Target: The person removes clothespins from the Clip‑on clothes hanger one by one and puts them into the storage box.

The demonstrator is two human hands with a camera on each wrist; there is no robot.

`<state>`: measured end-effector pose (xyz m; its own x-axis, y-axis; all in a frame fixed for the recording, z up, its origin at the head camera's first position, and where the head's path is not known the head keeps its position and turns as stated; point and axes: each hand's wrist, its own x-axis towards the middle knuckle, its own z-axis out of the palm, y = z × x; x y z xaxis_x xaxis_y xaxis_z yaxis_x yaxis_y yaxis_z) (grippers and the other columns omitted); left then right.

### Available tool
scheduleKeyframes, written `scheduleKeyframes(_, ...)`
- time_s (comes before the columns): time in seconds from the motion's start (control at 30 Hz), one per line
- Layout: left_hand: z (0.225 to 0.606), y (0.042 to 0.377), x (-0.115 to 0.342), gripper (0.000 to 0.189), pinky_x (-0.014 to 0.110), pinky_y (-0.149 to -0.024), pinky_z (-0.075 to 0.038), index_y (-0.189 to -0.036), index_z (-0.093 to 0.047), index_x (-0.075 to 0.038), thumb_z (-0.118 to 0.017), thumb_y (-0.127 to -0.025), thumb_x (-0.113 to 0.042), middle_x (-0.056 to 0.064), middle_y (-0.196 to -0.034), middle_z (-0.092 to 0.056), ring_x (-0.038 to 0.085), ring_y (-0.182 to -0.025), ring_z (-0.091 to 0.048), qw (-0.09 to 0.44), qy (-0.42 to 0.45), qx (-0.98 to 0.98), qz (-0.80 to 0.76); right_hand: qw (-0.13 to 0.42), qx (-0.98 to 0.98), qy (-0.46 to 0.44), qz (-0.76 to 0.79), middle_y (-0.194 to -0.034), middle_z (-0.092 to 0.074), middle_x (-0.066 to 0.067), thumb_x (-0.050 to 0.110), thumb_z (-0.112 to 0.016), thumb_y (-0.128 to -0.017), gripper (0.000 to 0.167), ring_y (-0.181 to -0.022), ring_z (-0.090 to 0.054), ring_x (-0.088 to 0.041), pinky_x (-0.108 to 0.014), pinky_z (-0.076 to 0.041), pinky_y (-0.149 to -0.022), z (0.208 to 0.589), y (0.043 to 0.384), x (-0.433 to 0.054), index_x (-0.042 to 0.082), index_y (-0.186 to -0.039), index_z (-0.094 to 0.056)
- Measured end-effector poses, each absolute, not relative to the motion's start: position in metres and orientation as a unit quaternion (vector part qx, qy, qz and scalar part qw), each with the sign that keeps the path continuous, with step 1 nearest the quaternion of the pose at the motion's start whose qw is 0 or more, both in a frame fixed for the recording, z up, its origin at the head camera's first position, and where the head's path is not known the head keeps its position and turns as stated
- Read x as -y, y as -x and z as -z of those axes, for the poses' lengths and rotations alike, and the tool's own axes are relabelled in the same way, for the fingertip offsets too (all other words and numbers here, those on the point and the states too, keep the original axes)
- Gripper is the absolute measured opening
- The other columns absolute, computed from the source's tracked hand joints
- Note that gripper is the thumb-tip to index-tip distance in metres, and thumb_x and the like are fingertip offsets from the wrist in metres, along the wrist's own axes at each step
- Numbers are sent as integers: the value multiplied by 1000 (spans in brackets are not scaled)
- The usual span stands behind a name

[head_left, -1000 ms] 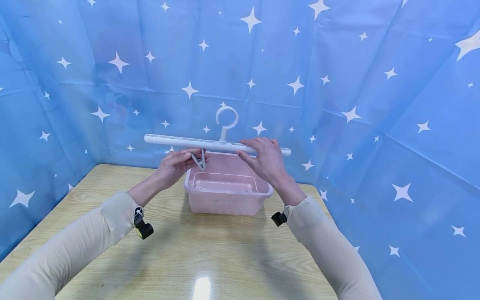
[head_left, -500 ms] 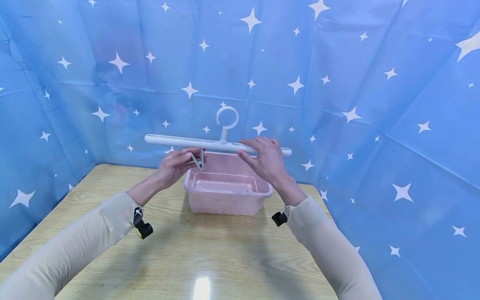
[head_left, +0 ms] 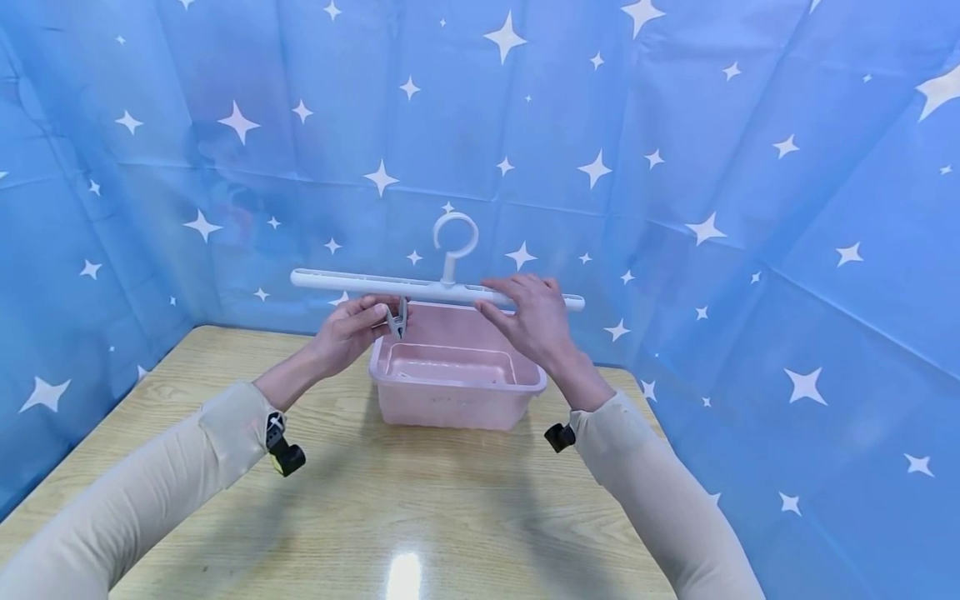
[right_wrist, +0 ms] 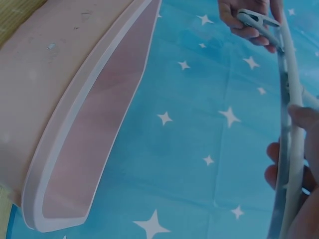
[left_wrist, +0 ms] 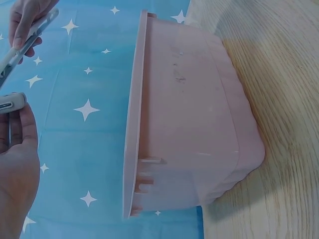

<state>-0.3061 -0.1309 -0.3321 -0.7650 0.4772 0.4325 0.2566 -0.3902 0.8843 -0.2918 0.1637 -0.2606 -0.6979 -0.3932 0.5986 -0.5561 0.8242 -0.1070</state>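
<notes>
A white clothes hanger (head_left: 360, 280) with a straight slotted bar and a round hook (head_left: 476, 237) is held up, hook on top, above the back of a pink tub (head_left: 450, 406). My right hand (head_left: 534, 318) grips the bar right of the hook, thumb in front. My left hand (head_left: 351, 330) pinches a grey clip (head_left: 398, 320) just under the bar, left of the hook. In the right wrist view the clip (right_wrist: 260, 24) meets the hanger bar (right_wrist: 294, 79) at one end; whether it is attached there I cannot tell.
The tub stands near the back of a wood-grain table (head_left: 420, 492). A blue curtain (head_left: 247, 192) with white stars hangs behind and at both sides. Each wrist carries a small black camera.
The clip's two legs have come closer together between my left fingers. The hanger and my right hand have stayed almost where they were.
</notes>
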Motion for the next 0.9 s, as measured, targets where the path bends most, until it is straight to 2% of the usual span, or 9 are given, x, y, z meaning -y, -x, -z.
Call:
scheduleKeyframes(0.13,333,306,132,25,24,-97,-50,-121,-62,-10,-42,-105,-9,0,-117,-66,10,-110,-64,69,-337,-557,-756,294,908,-265,-142,-118,-73,-3,45,-66,-94,41,-112,-63,-24,-47,-40,-95,262,292,-164,22,-128,-68)
scheduleKeyframes(0.3,334,307,132,18,23,-93,-49,-113,-60,-6,-44,-105,-8,0,-111,-64,10,-106,-61,61,-349,-553,-754,292,906,-272,-141,-116,-73,-3,47,-66,-94,42,-111,-63,-24,-46,-39,-95,263,292,-163,22,-127,-68)
scheduleKeyframes(0.53,332,307,130,17,21,-92,-49,-112,-62,-11,-46,-105,-8,-4,-107,-65,9,-100,-60,43,-331,-573,-749,291,904,-275,-148,-115,-73,-3,46,-66,-94,41,-110,-63,-24,-46,-39,-96,262,292,-162,21,-127,-68)
scheduleKeyframes(0.63,331,305,130,16,19,-94,-51,-115,-62,-9,-49,-105,-13,-7,-106,-68,6,-101,-63,22,-299,-611,-732,287,906,-274,-149,-116,-72,-3,46,-65,-94,42,-111,-62,-24,-46,-38,-96,262,292,-161,22,-128,-68)
scheduleKeyframes(0.8,330,304,130,28,18,-90,-52,-118,-63,0,-57,-102,-23,-12,-98,-70,3,-95,-65,-37,-241,-708,-663,280,909,-272,-148,-118,-72,-2,48,-64,-95,43,-113,-62,-23,-46,-38,-97,263,292,-160,23,-129,-67)
scheduleKeyframes(0.9,330,304,130,28,18,-86,-50,-114,-64,-2,-59,-101,-26,-14,-92,-69,4,-90,-63,-61,-213,-742,-633,283,908,-274,-145,-117,-72,-2,47,-65,-95,42,-112,-62,-23,-46,-38,-97,263,292,-159,23,-129,-67)
